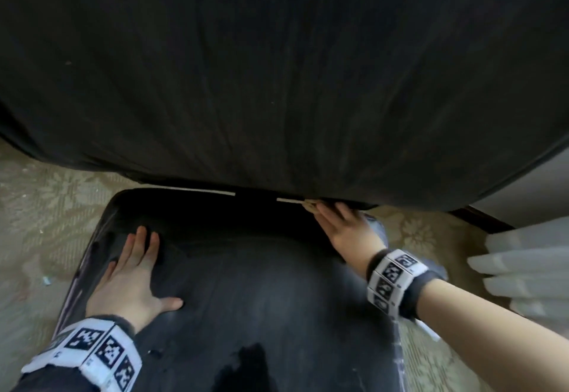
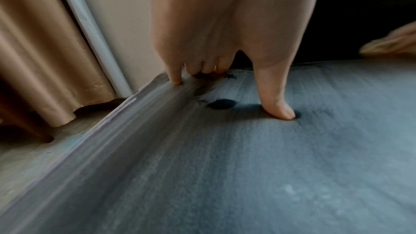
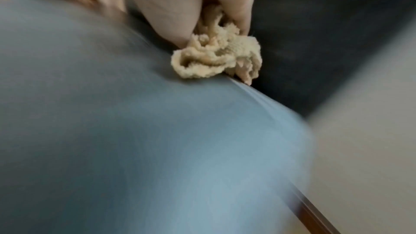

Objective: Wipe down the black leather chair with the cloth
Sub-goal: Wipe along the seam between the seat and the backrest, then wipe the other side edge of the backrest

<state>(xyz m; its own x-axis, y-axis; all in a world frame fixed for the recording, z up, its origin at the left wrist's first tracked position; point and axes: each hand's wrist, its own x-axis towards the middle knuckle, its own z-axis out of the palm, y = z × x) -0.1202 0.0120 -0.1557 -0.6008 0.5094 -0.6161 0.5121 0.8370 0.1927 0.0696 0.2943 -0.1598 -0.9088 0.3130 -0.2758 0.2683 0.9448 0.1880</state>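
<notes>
Cloth [image 3: 216, 58] (unlabelled) on chair [image 1: 261, 299]

Home room: patterned carpet [image 1: 64, 194], tan curtain [image 2: 38, 56], leather chair [image 1: 261, 299].

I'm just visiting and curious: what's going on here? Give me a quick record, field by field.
Activity: wiping a black leather chair seat
Left hand: flat on the seat's left side, fingers spread, holding nothing
Right hand: grip pinching a crumpled cream terry cloth
Cloth position: at the seat's rear right edge, beside the dark backrest
Seat surface: dusty grey film, with darker patches
Floor: beige patterned carpet
</notes>
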